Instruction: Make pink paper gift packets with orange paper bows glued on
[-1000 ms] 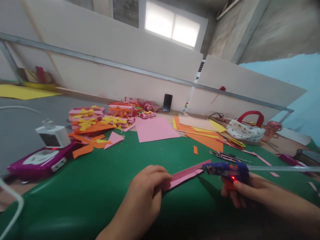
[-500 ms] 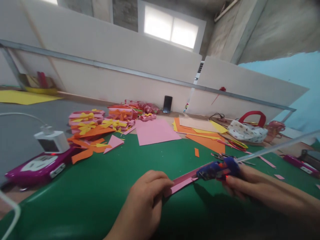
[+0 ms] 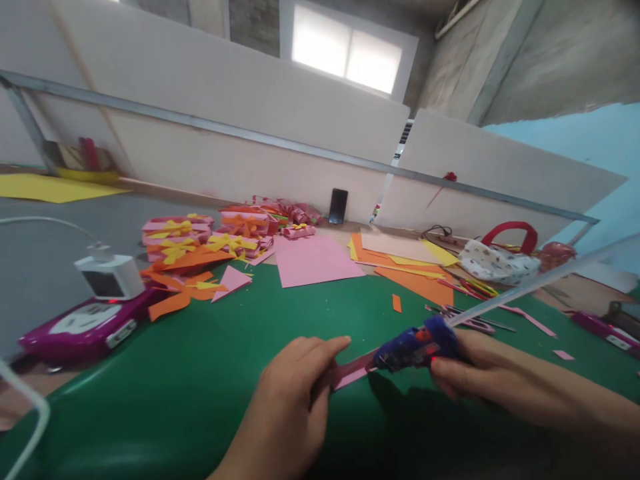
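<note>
Near the front of the green mat (image 3: 210, 393), my left hand (image 3: 295, 387) pinches the near end of a folded pink paper strip (image 3: 353, 377). My right hand (image 3: 473, 370) is closed around a blue hot glue gun (image 3: 417, 347), whose small red light is lit. A long clear glue stick (image 3: 525, 287) juts from the back of the gun toward the upper right. The gun's nozzle rests at the strip, a short way from my left fingers. The strip's far part is hidden behind the gun.
Pink and orange paper pieces with yellow bows (image 3: 177, 250) are piled at the left, beside a purple power strip (image 3: 90, 323) with a white charger (image 3: 110, 277). A pink sheet (image 3: 317, 262), scissors (image 3: 475, 323), a phone (image 3: 338, 206) and a white bag (image 3: 500, 260) lie farther back.
My right hand has moved the glue gun left along the pink strip, closer to my left hand. My left index finger has lifted and straightened a little. The view has shifted slightly.
</note>
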Available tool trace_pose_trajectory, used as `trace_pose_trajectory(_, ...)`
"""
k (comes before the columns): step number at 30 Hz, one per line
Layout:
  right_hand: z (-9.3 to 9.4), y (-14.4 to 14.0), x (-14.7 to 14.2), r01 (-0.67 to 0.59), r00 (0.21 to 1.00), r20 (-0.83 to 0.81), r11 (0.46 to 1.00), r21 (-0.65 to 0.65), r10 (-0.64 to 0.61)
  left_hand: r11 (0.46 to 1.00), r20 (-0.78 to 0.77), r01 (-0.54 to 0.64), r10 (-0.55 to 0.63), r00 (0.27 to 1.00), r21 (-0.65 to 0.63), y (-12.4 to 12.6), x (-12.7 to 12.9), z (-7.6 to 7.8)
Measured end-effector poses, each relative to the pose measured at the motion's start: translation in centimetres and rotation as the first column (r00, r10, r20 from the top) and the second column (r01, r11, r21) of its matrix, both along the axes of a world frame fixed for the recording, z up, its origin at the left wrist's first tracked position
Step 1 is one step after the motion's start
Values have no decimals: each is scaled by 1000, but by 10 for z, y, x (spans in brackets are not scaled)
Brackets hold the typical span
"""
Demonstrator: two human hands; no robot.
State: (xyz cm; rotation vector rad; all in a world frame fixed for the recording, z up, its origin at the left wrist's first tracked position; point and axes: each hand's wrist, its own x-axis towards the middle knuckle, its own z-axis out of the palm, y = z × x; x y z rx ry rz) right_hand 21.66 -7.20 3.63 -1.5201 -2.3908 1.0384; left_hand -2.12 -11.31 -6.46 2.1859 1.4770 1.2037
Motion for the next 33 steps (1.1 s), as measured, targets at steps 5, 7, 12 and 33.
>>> trace_pose_trajectory(5, 2, 2, -17, -116, 990, 82, 993, -35, 119, 999, 0, -46, 46, 999, -11, 0, 0, 2)
trace_pose_trajectory(7, 4, 2, -23, -144, 988, 59, 989, -39, 146, 999, 2, -49, 49, 999, -17, 0, 1, 2)
trace_pose_trajectory(12, 8, 1, -33, -201, 977, 67, 979, -13, 202, 999, 28, -36, 37, 999, -41, 0, 2, 2)
trace_pose_trajectory(33, 5, 2, -11, -78, 992, 97, 997, 0, 78, 999, -1, -26, 26, 1000, -48, 1, 1, -1)
